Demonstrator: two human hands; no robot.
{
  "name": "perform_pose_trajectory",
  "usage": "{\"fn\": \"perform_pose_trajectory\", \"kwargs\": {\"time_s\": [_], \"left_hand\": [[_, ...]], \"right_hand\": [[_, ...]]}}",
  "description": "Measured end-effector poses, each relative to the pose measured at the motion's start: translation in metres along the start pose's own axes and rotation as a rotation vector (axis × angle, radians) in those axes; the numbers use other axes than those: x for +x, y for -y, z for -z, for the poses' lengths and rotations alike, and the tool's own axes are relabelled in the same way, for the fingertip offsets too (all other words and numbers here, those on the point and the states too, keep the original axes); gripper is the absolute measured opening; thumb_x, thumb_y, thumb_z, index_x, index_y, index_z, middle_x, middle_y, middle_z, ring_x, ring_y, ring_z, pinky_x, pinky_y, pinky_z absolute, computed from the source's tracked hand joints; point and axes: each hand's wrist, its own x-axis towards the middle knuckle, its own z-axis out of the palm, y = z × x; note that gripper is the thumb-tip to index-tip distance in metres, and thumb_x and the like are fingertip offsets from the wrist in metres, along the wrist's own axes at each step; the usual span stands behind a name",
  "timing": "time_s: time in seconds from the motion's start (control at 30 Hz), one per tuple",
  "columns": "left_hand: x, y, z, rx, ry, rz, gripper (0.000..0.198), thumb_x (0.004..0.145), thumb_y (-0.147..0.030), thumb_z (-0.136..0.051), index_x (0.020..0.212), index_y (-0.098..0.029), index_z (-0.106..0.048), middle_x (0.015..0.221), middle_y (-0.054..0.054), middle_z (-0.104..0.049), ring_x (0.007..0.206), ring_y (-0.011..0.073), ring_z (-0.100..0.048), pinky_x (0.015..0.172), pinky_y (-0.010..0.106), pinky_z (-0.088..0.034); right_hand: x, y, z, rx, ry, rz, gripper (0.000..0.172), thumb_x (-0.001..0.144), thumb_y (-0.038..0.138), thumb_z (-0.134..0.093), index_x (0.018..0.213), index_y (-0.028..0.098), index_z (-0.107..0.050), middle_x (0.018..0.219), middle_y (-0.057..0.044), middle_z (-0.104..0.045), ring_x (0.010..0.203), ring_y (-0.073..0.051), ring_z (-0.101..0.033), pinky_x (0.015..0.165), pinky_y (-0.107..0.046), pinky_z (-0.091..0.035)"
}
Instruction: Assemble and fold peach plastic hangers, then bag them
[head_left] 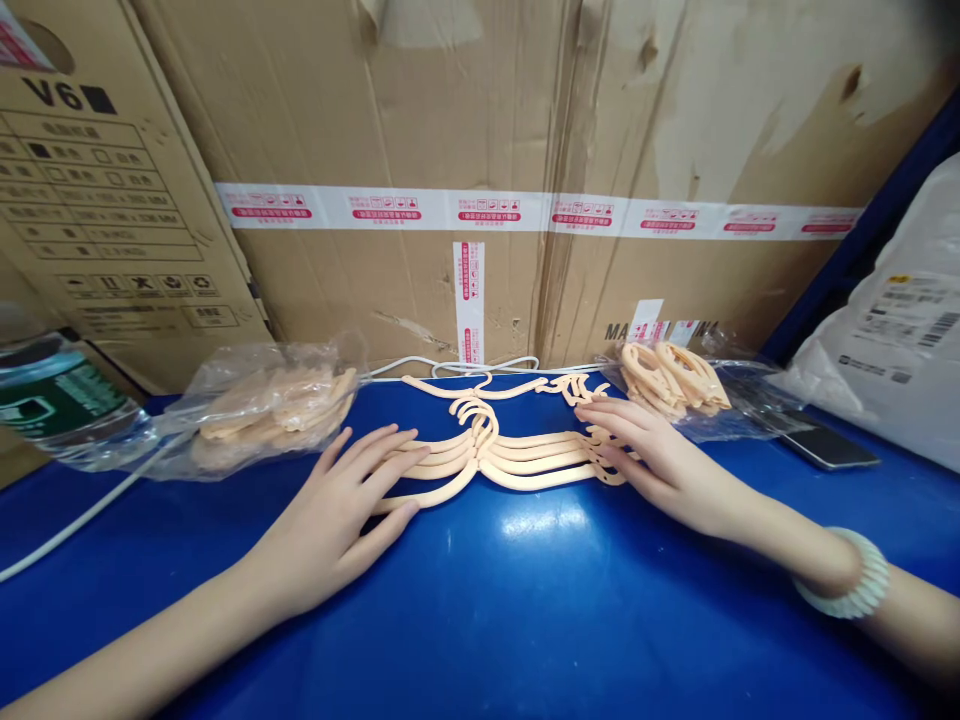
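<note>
Several peach-coloured plastic clothes hangers (pixel 536 467) lie in an overlapping row on the blue table, their hooks bunched at the middle. Over their left ends my left hand (pixel 330 520) rests with fingers spread, the thumb along the nearest hanger. At the right ends lies my right hand (pixel 667 465), fingers stretched out and touching the hangers' tips. Both hands partly cover the ends. Just behind the row, a single hanger (pixel 442 392) lies apart, and some small peach hook-shaped pieces (pixel 574 388) sit by its right end.
Clear plastic bags of peach parts stand at left (pixel 270 405) and right (pixel 675 380). A dark phone (pixel 829 443) lies beyond my right hand. A water bottle (pixel 64 395), white cable (pixel 90 515), cardboard boxes (pixel 390 290) and white parcel bag (pixel 892 310) border the blue table (pixel 517 620).
</note>
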Motion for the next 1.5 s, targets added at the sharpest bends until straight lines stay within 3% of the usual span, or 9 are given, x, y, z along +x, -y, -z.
{"fn": "perform_pose_trajectory", "kwargs": {"time_s": [0.23,0.47,0.93,1.5], "left_hand": [[0.003,-0.004,0.005,-0.01,-0.067,-0.032,0.037,0.094,-0.032,-0.053,0.13,-0.027,-0.053,0.138,0.008,-0.06,0.131,0.0324,-0.051,0.114,0.06,-0.028],[0.004,-0.002,0.01,-0.033,-0.096,-0.064,0.033,0.094,-0.026,-0.052,0.127,-0.025,-0.052,0.132,0.009,-0.063,0.127,0.0295,-0.052,0.114,0.058,-0.029],[0.004,-0.002,0.009,-0.039,-0.128,-0.057,0.027,0.094,-0.022,-0.049,0.121,-0.026,-0.055,0.129,0.007,-0.063,0.126,0.0284,-0.051,0.112,0.056,-0.03],[0.005,0.001,0.011,-0.004,-0.156,-0.102,0.031,0.093,-0.019,-0.05,0.124,-0.024,-0.054,0.127,0.009,-0.064,0.123,0.0294,-0.054,0.109,0.058,-0.035]], "right_hand": [[0.002,-0.005,0.007,0.094,-0.156,-0.084,0.03,0.097,0.03,-0.045,0.122,0.023,-0.061,0.124,-0.011,-0.067,0.12,-0.03,-0.058,0.104,-0.052,-0.046],[0.001,-0.009,0.011,0.153,-0.199,-0.213,0.029,0.095,0.033,-0.048,0.116,0.022,-0.064,0.12,-0.011,-0.069,0.115,-0.03,-0.062,0.1,-0.051,-0.048],[0.001,-0.013,0.006,0.117,-0.183,-0.048,0.024,0.096,0.026,-0.047,0.114,0.025,-0.062,0.114,-0.007,-0.07,0.108,-0.027,-0.064,0.093,-0.045,-0.051],[0.003,-0.013,0.004,0.119,-0.166,-0.044,0.021,0.096,0.029,-0.049,0.11,0.024,-0.063,0.11,-0.007,-0.071,0.105,-0.026,-0.065,0.09,-0.045,-0.053]]}}
